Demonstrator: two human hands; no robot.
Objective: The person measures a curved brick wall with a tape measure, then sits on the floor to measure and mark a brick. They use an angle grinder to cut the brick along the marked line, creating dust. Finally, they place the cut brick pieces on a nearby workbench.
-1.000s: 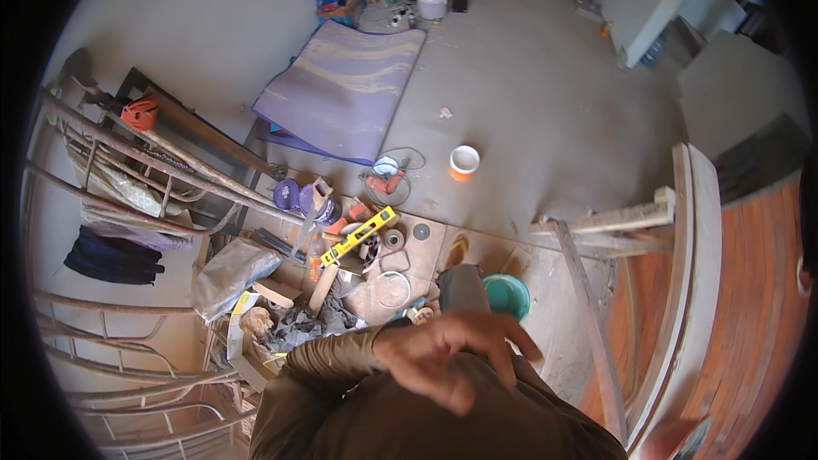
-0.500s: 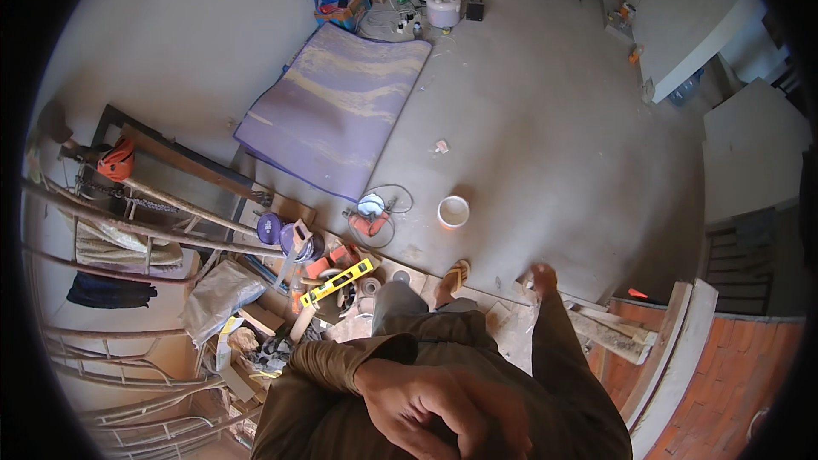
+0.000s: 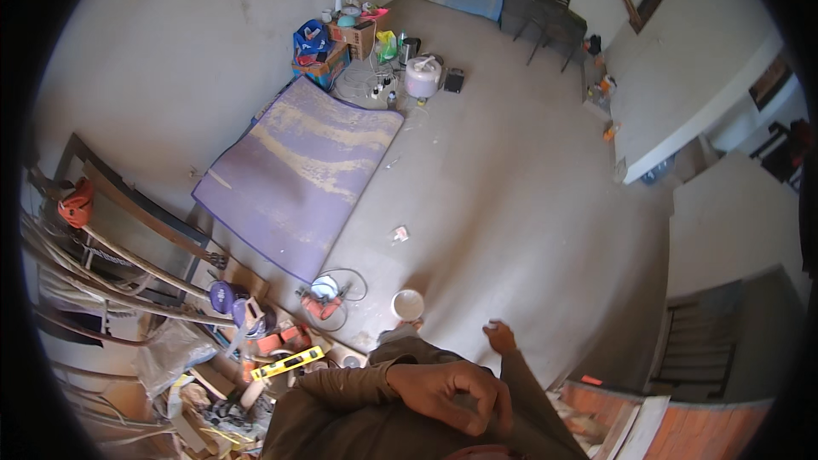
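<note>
My left hand is in front of my body at the lower middle, its fingers loosely bent with a gap at the thumb and nothing visible in them. Farther right, my right hand hangs out over the floor at the end of a brown sleeve; it looks small, its fingers slightly apart, and no object shows in it. A white bucket stands just ahead of my foot. To the left, a yellow spirit level lies on a pile of tools, touched by neither hand.
A red corded power tool lies left of the bucket. Beyond it a purple mat covers the floor near the wall. Bent poles lean at the left. A white rice cooker and boxes stand farther back. Planks edge red tiles at lower right.
My view has tilted up and turned right, so the floor things sit lower and more to the left. The bucket is nearer my feet. My right hand has shifted left and lower in view.
</note>
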